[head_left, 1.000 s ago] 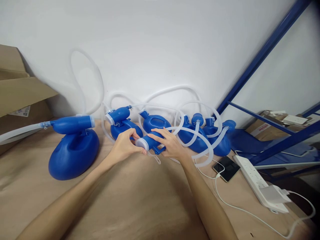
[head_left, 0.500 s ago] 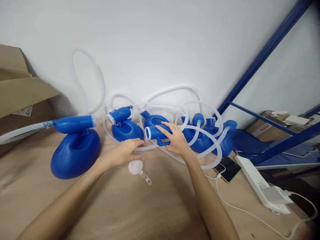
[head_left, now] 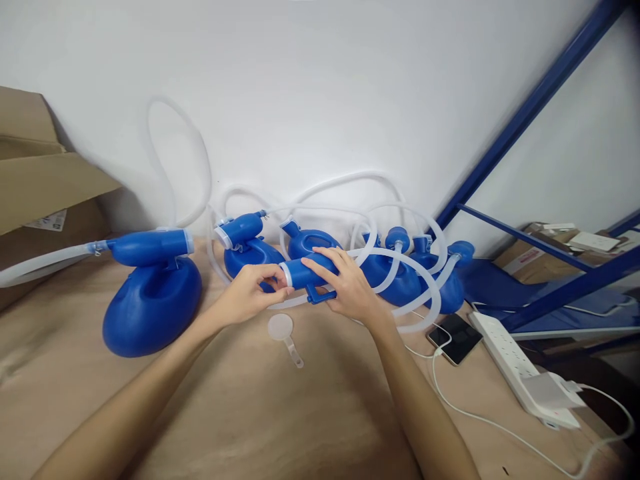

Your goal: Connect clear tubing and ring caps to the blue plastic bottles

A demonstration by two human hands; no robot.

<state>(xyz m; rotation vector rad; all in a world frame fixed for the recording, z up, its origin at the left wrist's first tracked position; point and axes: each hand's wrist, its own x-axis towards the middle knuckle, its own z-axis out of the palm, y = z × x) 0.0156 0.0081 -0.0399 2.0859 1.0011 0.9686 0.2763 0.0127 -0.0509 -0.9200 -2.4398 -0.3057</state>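
Note:
My right hand [head_left: 350, 283] is wrapped over a blue tube-shaped piece [head_left: 311, 270] with a white rim and a small blue handle beneath. At its rimmed left end, the fingers and thumb of my left hand [head_left: 256, 290] grip the white rim. A translucent round cap with a strap [head_left: 281, 327] lies on the table just below. Behind my hands rest a blue bottle [head_left: 253, 259] with a tube piece on its neck and another blue bottle [head_left: 313, 241]. A larger blue bottle [head_left: 153, 307] stands at the left, a blue tube piece [head_left: 150, 247] and hose on top.
Clear hoses [head_left: 433, 287] loop over more blue bottles [head_left: 400, 283] at the right. Beside them lie a phone [head_left: 456, 339] and a white power strip [head_left: 520, 367] with cables. A cardboard box [head_left: 55, 190] stands far left; a blue metal rack [head_left: 530, 100] rises at the right.
My left hand has risen from beside the cap to the tube piece's rim and closed on it. The tube piece has moved slightly left in my right hand. The cap has shifted slightly right.

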